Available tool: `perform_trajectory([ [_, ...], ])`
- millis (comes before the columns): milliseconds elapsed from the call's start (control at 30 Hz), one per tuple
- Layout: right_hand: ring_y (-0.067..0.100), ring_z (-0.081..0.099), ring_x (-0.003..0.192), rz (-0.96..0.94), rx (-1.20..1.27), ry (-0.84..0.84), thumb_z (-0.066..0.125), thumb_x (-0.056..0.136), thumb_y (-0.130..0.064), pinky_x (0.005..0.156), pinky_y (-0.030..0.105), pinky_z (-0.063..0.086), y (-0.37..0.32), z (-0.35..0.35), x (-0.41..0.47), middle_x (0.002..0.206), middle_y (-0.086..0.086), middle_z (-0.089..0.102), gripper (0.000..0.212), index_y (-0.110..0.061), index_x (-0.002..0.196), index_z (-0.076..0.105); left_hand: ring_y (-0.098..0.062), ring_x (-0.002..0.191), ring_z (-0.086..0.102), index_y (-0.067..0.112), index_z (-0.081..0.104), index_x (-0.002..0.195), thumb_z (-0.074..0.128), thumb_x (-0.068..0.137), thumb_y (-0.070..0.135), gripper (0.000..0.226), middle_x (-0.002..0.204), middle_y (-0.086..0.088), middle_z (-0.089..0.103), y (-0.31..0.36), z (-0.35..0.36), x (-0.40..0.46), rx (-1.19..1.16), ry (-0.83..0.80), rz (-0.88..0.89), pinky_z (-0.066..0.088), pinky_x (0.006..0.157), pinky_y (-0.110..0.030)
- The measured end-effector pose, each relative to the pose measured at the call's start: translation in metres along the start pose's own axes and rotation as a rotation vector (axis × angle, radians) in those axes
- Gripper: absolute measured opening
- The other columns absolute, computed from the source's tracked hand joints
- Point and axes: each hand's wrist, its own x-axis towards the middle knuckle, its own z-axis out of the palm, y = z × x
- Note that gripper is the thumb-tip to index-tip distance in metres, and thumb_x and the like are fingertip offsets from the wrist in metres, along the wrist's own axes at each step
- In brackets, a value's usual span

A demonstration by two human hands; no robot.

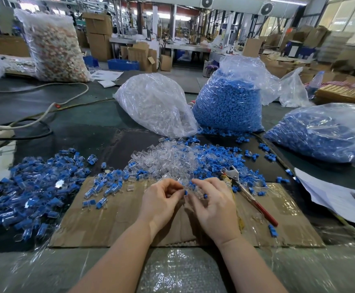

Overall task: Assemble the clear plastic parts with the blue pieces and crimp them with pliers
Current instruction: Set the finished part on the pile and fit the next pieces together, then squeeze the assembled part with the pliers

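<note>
Head view of an assembly bench. At centre, both hands meet over a flat sheet of brown corrugated cardboard point(113, 220) covered with clear tape. The left hand point(161, 201) has its fingers curled inward, thumb and forefinger pinched on a small clear plastic part point(180, 182) that is hard to make out. The right hand point(211, 206) has its fingers bent, the tips pinching a small blue plastic piece point(186, 192) against that clear part; further clear parts seem to lie under its fingers, but this cannot be told for certain.

At 12 o'clock from the hands lies a loose heap of clear plastic parts point(168, 159), bordered at 1 o'clock by a scatter of loose blue pieces point(221, 155). At 2 o'clock, just beside the right hand, a pair of pliers with red handles point(255, 199) lies on the cardboard, metal jaws toward the heap. At 9 o'clock spreads a broad pile of assembled clear-and-blue units point(35, 187).

Beyond the heap, at 12 o'clock, a clear plastic bag of clear parts point(157, 104) leans beside an open bag of blue pieces point(229, 104); a second bag of blue pieces point(322, 134) lies at 2 o'clock. White sheets of paper point(331, 197) lie at 3 o'clock, and a white cable point(45, 106) runs at 10 o'clock.
</note>
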Motion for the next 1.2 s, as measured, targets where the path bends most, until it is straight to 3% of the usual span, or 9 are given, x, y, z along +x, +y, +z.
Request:
perform_trajectory([
  [100, 0.024, 0.054, 0.102, 0.24, -0.231, 0.006, 0.066, 0.085, -0.027, 0.089, 0.039, 0.042, 0.004, -0.009, 0.007, 0.108, 0.007, 0.059, 0.037, -0.013, 0.119, 0.061, -0.008, 0.065, 0.056, 0.024, 0.063, 0.074, 0.069, 0.081, 0.008, 0.018, 0.071, 0.0, 0.065, -0.001, 0.0, 0.002, 0.023, 0.004, -0.008, 0.047, 0.065, -0.018],
  [267, 0.031, 0.041, 0.123, 0.686, -0.694, -0.33, 0.035, 0.092, -0.056, 0.1, 0.047, 0.032, 0.018, -0.032, 0.017, 0.136, 0.013, 0.043, 0.061, -0.017, 0.139, 0.03, 0.004, 0.055, 0.054, 0.022, 0.063, 0.073, 0.067, 0.082, 0.005, 0.02, 0.064, 0.006, 0.061, -0.002, -0.001, 0.004, -0.008, -0.014, -0.029, 0.041, 0.054, -0.007],
  [500, 0.033, 0.034, 0.128, 0.794, -0.697, -0.502, 0.036, 0.093, -0.048, 0.101, 0.055, 0.028, 0.018, -0.036, 0.023, 0.147, 0.014, 0.027, 0.06, -0.015, 0.142, 0.028, 0.008, 0.051, 0.056, 0.01, 0.064, 0.081, 0.064, 0.083, -0.001, 0.012, 0.067, -0.001, 0.063, 0.004, -0.003, 0.003, -0.097, -0.034, -0.062, 0.043, 0.051, -0.007],
  [633, 0.032, 0.026, 0.132, 0.828, -0.658, -0.525, 0.039, 0.087, -0.06, 0.098, 0.057, 0.03, 0.017, -0.038, 0.018, 0.152, 0.012, 0.014, 0.076, -0.018, 0.147, 0.016, 0.007, 0.05, 0.055, 0.006, 0.064, 0.085, 0.063, 0.084, -0.002, 0.008, 0.068, -0.002, 0.063, 0.006, -0.006, 0.001, -0.115, -0.032, -0.065, 0.044, 0.051, -0.006],
  [800, 0.03, 0.034, 0.123, 0.825, -0.688, -0.46, 0.036, 0.092, -0.052, 0.095, 0.051, 0.036, 0.015, -0.037, 0.01, 0.14, 0.013, 0.033, 0.059, -0.016, 0.138, 0.03, 0.007, 0.05, 0.055, 0.006, 0.064, 0.086, 0.063, 0.084, -0.001, 0.008, 0.069, -0.003, 0.063, 0.006, -0.007, 0.001, -0.113, -0.037, -0.077, 0.044, 0.052, -0.007],
  [900, 0.029, 0.04, 0.115, 0.739, -0.689, -0.399, 0.034, 0.096, -0.04, 0.09, 0.042, 0.038, 0.012, -0.038, 0.01, 0.13, 0.015, 0.04, 0.04, -0.012, 0.124, 0.042, 0.006, 0.051, 0.056, 0.008, 0.064, 0.085, 0.063, 0.084, 0.001, 0.008, 0.069, -0.002, 0.064, 0.007, -0.008, 0.001, -0.117, -0.036, -0.088, 0.045, 0.052, -0.008],
  [1033, 0.028, 0.044, 0.11, 0.576, -0.654, -0.378, 0.031, 0.098, -0.036, 0.087, 0.035, 0.041, 0.01, -0.044, 0.011, 0.119, 0.014, 0.048, 0.03, -0.011, 0.11, 0.044, 0.001, 0.048, 0.058, 0.004, 0.064, 0.086, 0.063, 0.085, 0.0, 0.004, 0.069, -0.007, 0.065, 0.011, -0.009, 0.005, -0.235, -0.006, -0.145, 0.046, 0.047, -0.011],
  [1100, 0.025, 0.048, 0.1, 0.49, -0.51, -0.368, 0.03, 0.099, -0.036, 0.083, 0.033, 0.041, 0.006, -0.048, 0.015, 0.107, 0.01, 0.053, 0.03, -0.01, 0.101, 0.045, -0.002, 0.048, 0.058, 0.005, 0.063, 0.087, 0.063, 0.085, 0.001, 0.004, 0.072, -0.009, 0.066, 0.013, -0.01, 0.007, -0.274, -0.001, -0.184, 0.046, 0.045, -0.013],
  [1200, 0.02, 0.046, 0.073, 0.534, -0.09, -0.437, 0.034, 0.099, -0.029, 0.067, 0.034, 0.038, -0.006, -0.051, 0.024, 0.082, 0.007, 0.052, 0.028, -0.006, 0.091, 0.048, -0.009, 0.049, 0.058, 0.007, 0.064, 0.088, 0.063, 0.086, 0.004, 0.004, 0.073, -0.01, 0.066, 0.014, -0.011, 0.01, -0.352, 0.005, -0.25, 0.046, 0.043, -0.02],
])
